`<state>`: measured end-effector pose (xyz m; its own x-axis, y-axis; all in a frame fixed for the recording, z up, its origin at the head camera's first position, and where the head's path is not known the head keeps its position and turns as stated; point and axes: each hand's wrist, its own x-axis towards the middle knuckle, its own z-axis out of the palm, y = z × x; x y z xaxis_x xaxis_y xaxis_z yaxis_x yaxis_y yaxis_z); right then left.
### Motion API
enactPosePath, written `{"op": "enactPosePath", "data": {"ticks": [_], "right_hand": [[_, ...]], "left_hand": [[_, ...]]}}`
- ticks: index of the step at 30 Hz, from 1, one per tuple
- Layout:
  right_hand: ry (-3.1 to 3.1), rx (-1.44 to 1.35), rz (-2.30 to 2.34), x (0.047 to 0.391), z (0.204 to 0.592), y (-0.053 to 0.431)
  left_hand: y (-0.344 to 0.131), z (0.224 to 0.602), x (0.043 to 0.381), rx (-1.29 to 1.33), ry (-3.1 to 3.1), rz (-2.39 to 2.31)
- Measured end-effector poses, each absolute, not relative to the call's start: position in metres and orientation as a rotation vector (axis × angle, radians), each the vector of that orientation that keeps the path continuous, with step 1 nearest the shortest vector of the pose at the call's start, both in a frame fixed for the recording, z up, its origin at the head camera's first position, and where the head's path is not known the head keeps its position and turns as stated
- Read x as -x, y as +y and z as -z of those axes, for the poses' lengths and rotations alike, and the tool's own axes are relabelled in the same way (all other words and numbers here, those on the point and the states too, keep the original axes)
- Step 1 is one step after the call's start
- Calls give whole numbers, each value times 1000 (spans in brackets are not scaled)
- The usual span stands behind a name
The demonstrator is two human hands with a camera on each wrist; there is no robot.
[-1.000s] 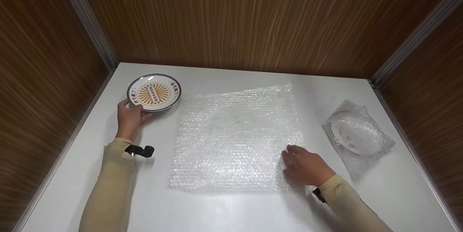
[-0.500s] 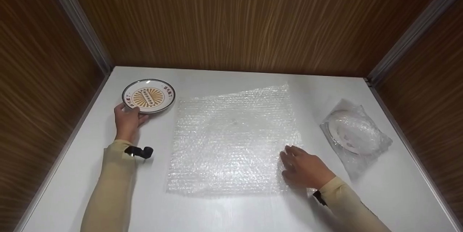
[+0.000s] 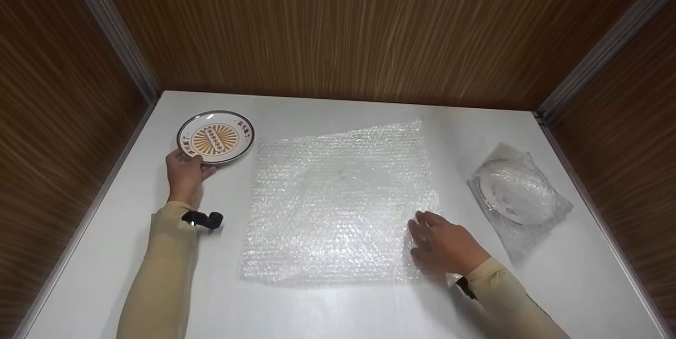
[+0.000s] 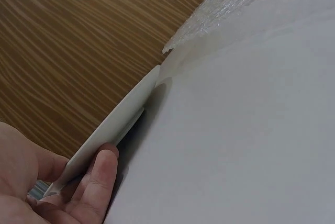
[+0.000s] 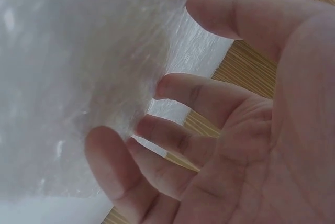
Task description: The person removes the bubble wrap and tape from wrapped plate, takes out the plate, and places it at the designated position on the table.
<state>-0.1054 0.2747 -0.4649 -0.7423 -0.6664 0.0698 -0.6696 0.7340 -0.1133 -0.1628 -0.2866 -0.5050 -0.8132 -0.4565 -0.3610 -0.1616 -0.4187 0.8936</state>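
My left hand [image 3: 185, 176] pinches the near-left rim of a round plate [image 3: 215, 137], thumb on top and fingers beneath. White with a dark rim, the plate carries orange rays and red lettering. Its edge shows slightly tilted over the table in the left wrist view, the fingers [image 4: 98, 185] under it. A sheet of clear bubble wrap [image 3: 338, 207] lies flat at the middle of the table. On its right edge rest the spread fingertips of my right hand [image 3: 446, 244]; the right wrist view shows these fingers [image 5: 196, 93] touching the film without curling round it.
Another plate [image 3: 520, 191], wrapped in clear bubble wrap, lies on the right of the white table [image 3: 327, 310]. Wood-grain panels [image 3: 338, 27] wall the table at the back and both sides, with metal strips at the corners.
The plate in my left hand has shifted slightly left relative to the bubble wrap. My right hand stays at the wrap's right edge. The head view has shifted a little.
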Motion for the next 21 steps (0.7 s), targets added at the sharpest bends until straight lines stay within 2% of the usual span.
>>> {"op": "enactPosePath", "data": {"ticks": [6, 15, 21], "right_hand": [[-2896, -1113, -198, 104, 466, 274], [-2936, -1096, -202, 103, 467, 274], [-2959, -1066, -225, 101, 466, 274]], "left_hand": [[-286, 507, 166, -882, -1647, 2297], [-281, 512, 168, -726, -1588, 2343], [-283, 506, 162, -762, -1989, 2120]]}}
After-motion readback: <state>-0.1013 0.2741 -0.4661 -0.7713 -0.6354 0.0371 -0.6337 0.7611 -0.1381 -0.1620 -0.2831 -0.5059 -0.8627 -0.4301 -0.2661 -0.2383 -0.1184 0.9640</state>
